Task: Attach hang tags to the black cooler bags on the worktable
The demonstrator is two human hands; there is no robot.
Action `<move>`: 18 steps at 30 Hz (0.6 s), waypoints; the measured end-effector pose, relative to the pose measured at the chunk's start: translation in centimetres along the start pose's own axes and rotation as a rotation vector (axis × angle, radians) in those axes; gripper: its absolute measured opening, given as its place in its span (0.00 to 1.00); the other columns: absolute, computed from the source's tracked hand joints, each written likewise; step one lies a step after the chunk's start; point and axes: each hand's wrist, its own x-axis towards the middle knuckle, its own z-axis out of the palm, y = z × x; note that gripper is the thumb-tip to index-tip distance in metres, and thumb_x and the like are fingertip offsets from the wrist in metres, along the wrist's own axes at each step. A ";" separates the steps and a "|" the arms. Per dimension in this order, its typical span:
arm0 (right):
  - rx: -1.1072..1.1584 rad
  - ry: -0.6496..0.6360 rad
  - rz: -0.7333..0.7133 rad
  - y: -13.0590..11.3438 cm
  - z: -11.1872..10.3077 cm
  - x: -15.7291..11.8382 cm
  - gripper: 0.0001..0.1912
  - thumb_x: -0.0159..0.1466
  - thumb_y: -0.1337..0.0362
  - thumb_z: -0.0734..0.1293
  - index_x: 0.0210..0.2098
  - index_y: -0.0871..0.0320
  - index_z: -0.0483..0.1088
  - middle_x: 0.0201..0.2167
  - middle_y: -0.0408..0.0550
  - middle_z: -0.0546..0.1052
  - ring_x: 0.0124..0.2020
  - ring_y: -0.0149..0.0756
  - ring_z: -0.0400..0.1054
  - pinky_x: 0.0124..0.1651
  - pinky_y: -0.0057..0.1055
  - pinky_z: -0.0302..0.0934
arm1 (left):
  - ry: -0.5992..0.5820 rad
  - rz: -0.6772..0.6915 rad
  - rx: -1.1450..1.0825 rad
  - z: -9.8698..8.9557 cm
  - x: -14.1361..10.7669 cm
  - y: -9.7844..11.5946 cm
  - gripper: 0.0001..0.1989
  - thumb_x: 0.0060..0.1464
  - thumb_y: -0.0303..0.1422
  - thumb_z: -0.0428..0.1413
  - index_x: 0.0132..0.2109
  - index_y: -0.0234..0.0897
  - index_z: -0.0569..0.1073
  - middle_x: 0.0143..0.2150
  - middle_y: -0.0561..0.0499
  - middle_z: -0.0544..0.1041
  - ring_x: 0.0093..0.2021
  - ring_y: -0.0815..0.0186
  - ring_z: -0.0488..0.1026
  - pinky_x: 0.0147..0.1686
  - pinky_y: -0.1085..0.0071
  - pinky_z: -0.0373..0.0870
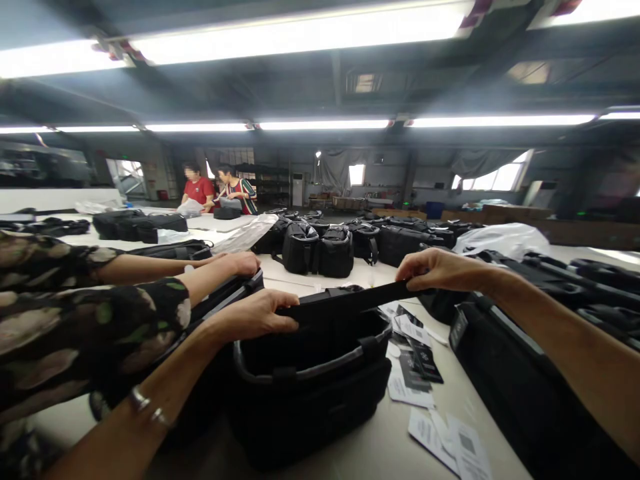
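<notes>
A black open-topped bag (pixel 310 407) with grey piping around its rim stands on the table in front of me. Above its opening a flat black strip (pixel 350 301) is stretched, slanting up to the right. My left hand (pixel 255 315), with a silver bracelet at its wrist, pinches the strip's left end between thumb and fingers. The other end is pinched by my right hand (pixel 437 270). Whether the strip is a strap or the edge of a panel I cannot tell. The bag's inside is dark.
At my left, a co-worker's hands (pixel 235 263) in floral sleeves rest at another black bag (pixel 225 293). Printed cards (pixel 415 360) lie right of my bag. A large black bag (pixel 510 380) and clear plastic (pixel 500 237) are at right. Several bags (pixel 335 250) stand behind; two people work farther back.
</notes>
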 end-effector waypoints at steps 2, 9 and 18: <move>0.080 0.038 -0.030 -0.1 0.2 0.2 0.15 0.52 0.56 0.76 0.35 0.58 0.80 0.33 0.49 0.79 0.36 0.40 0.71 0.41 0.34 0.65 | -0.038 -0.035 -0.146 -0.1 -0.3 -0.5 0.13 0.51 0.39 0.61 0.41 0.37 0.78 0.28 0.55 0.75 0.29 0.66 0.69 0.30 0.74 0.63; 0.484 -0.122 -0.037 -1.5 4.2 3.2 0.20 0.47 0.55 0.80 0.33 0.60 0.75 0.31 0.44 0.76 0.31 0.31 0.68 0.37 0.29 0.62 | -0.007 -0.016 -0.920 -0.3 -1.3 -4.2 0.25 0.37 0.45 0.71 0.41 0.34 0.79 0.31 0.49 0.77 0.28 0.68 0.70 0.28 0.77 0.65; 0.521 -0.167 -0.074 -0.1 8.1 8.4 0.22 0.46 0.52 0.81 0.34 0.59 0.78 0.31 0.43 0.76 0.35 0.32 0.67 0.44 0.32 0.60 | 0.411 0.013 -1.094 0.8 -2.1 -6.2 0.32 0.30 0.51 0.73 0.43 0.38 0.81 0.40 0.46 0.80 0.38 0.60 0.75 0.37 0.71 0.73</move>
